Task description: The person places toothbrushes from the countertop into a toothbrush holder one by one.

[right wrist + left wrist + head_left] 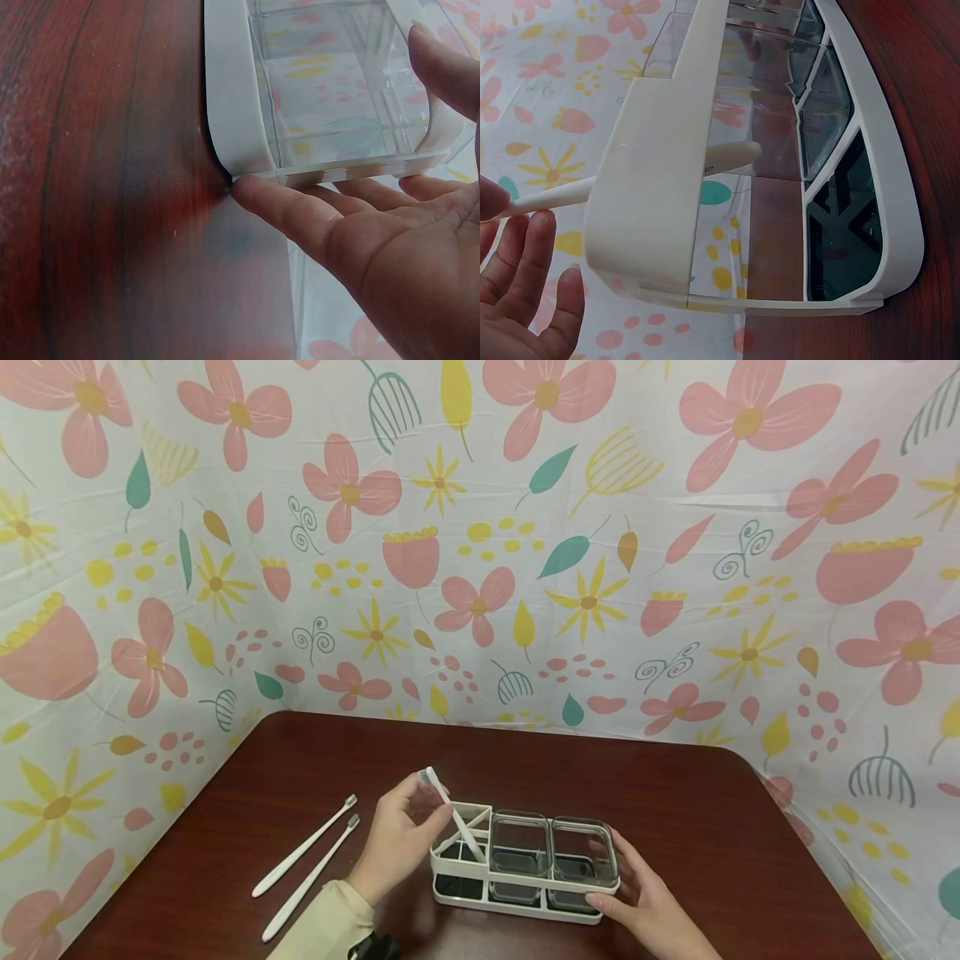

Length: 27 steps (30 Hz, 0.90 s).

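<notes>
In the head view, my left hand [401,837] pinches a white toothbrush [457,814] close to its bristle end. The handle slants down into the divided left section of a white toothbrush holder [525,878]. Through the holder's open side, the left wrist view shows the handle tip [742,154] hanging inside, above the dark base. My right hand [651,900] holds the holder's right end, thumb at the front and fingers round the far side. Up close, its fingertips [251,191] lie along the end wall. Two clear cups [519,864] sit in the holder's other sections.
Two more white toothbrushes, a farther one [303,847] and a nearer one [311,882], lie side by side on the dark red table [600,768], left of my left hand. A flower-printed cloth [480,635] hangs behind the table and along its sides.
</notes>
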{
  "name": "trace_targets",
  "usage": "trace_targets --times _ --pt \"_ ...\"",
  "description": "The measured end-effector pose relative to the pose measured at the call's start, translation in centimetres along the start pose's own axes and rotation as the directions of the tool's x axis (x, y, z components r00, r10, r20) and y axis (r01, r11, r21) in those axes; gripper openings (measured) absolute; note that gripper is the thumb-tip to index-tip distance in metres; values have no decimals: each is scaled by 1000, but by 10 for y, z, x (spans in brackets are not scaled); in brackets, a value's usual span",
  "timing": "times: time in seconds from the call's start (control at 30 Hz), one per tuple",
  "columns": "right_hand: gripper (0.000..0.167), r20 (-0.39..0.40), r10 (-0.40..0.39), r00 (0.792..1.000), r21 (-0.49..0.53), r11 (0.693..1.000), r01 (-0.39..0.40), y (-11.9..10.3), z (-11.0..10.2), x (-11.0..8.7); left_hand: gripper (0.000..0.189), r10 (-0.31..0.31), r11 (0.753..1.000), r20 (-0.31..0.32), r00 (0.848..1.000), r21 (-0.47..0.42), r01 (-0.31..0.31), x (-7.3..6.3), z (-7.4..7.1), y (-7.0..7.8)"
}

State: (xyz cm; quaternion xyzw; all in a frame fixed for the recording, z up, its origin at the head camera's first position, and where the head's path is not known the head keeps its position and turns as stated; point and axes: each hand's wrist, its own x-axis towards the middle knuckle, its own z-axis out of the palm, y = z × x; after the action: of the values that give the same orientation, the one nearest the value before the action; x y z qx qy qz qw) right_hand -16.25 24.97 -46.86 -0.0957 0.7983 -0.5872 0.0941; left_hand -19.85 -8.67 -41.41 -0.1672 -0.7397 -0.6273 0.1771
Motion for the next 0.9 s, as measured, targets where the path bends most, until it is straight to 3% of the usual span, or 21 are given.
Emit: trace_targets --times 0.17,0.3,0.53,0.9 --pt "89 -21 16 1000 1 1000 -16 -1 1 0 19 24 999 38 999 38 -25 1 1 -3" --pt "89 -37 22 999 -2 1000 -23 -2 3 0 14 5 998 61 998 62 -9 1 2 -3" --pt "90 -46 25 999 -11 1000 -26 -2 4 -1 20 -27 993 83 996 114 17 1 6 -9" --pt "91 -63 21 998 -28 999 -23 0 4 -1 23 -8 978 92 996 210 -11 -2 9 -15"
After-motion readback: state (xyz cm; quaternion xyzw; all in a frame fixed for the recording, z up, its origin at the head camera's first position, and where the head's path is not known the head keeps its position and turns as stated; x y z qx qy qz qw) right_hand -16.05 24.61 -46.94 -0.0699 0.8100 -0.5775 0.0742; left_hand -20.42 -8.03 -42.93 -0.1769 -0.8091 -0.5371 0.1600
